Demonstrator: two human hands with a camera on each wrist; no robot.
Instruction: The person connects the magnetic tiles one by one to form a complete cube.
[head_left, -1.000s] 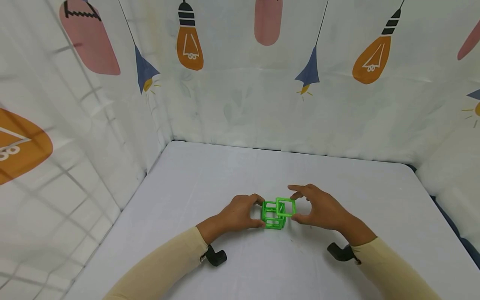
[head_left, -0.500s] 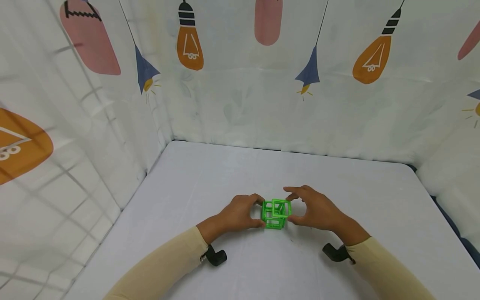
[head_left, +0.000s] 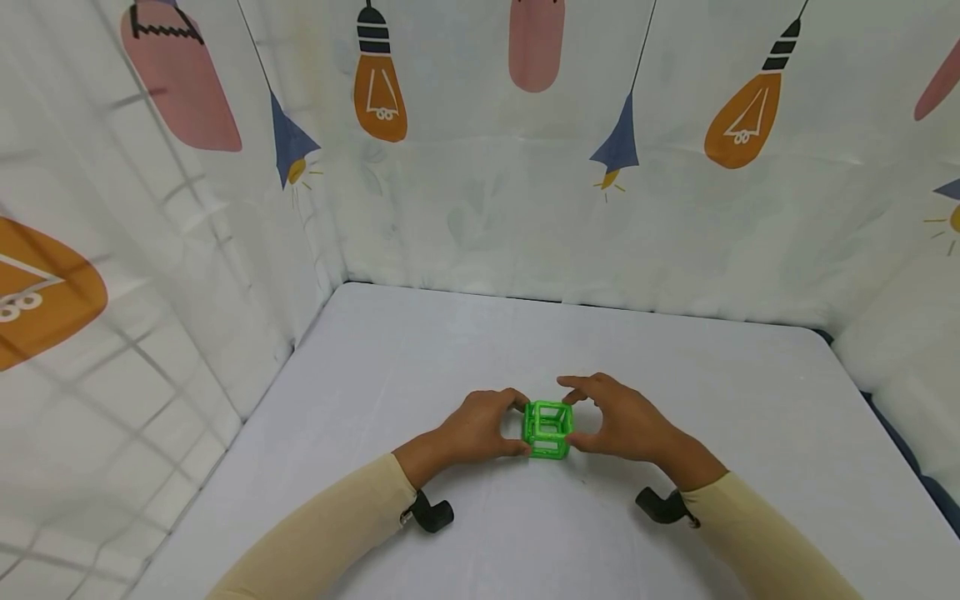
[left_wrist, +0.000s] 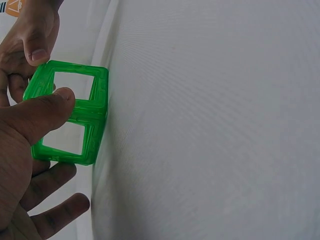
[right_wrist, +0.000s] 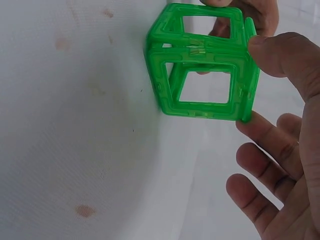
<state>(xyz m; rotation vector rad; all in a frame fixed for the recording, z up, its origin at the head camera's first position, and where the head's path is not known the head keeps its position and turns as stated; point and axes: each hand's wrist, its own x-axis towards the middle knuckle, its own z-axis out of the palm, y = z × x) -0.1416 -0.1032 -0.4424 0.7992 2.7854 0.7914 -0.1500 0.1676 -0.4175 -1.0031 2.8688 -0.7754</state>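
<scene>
Between my hands on the table stands a hollow cube-like block of green see-through magnetic tiles [head_left: 549,457]. My left hand [head_left: 478,427] grips its left side, with the thumb on the near face and fingers on the far side. A single green square magnetic tile [right_wrist: 248,102] lies flat on top of the block, touching or nearly touching it. My right hand [head_left: 630,423] pinches that tile by its right edges between thumb [right_wrist: 285,55] and a finger; the other fingers stay spread. In the left wrist view, my left thumb [left_wrist: 47,112] hides part of the block.
A white cloth covers the table [head_left: 675,358]. Behind it and at the left hang white curtains [head_left: 480,192] printed with lamps and bulbs. A black wrist camera [head_left: 432,513] sits under the left sleeve, another camera [head_left: 664,505] under the right.
My right hand has moved left and slightly down, bringing the square tile from the block's upper right onto its top. The left hand and the block have stayed in place.
</scene>
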